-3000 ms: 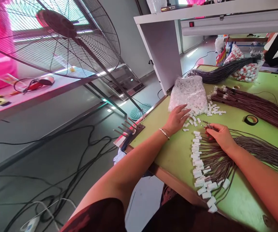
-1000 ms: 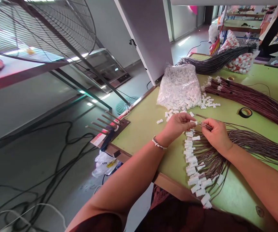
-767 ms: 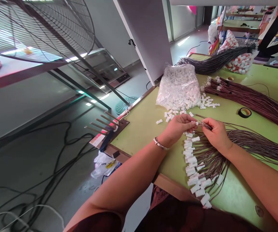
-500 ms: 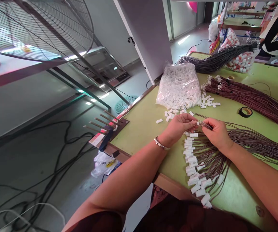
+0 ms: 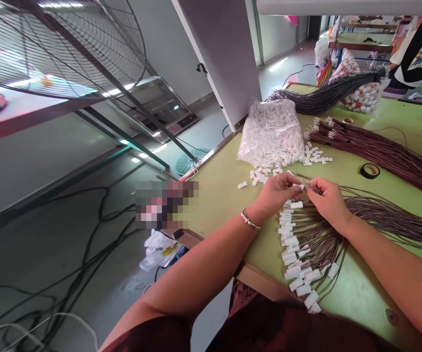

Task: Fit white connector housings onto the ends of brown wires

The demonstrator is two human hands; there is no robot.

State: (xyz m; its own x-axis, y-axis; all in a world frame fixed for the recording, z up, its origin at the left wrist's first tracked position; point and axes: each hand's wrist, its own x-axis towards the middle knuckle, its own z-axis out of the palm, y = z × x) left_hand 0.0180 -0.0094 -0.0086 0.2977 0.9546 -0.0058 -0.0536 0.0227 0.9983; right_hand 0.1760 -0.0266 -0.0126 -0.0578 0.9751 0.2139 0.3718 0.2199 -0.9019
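Observation:
Between thumb and fingers, my left hand (image 5: 277,194) pinches a small white connector housing (image 5: 299,187). Just to its right, my right hand (image 5: 327,199) is closed on several thin brown wires (image 5: 311,187), whose tips point at the housing. Whether a wire tip is inside the housing I cannot make out. Below both hands, a row of white connectors (image 5: 289,241) fitted on brown wires (image 5: 322,234) runs down toward the table's front edge. Loose white connector housings (image 5: 258,175) lie beyond my left hand, beside a clear plastic bag (image 5: 272,132) full of them.
A bundle of dark red wires (image 5: 383,149) and a roll of black tape (image 5: 369,170) lie on the green table (image 5: 214,195). Black wires (image 5: 317,98) and a bag of red and white parts (image 5: 363,98) are farther back. At upper left stands a fan (image 5: 67,44).
The view has shifted slightly. Both hands stay close together; the white housing shows a little more clearly between my left fingertips.

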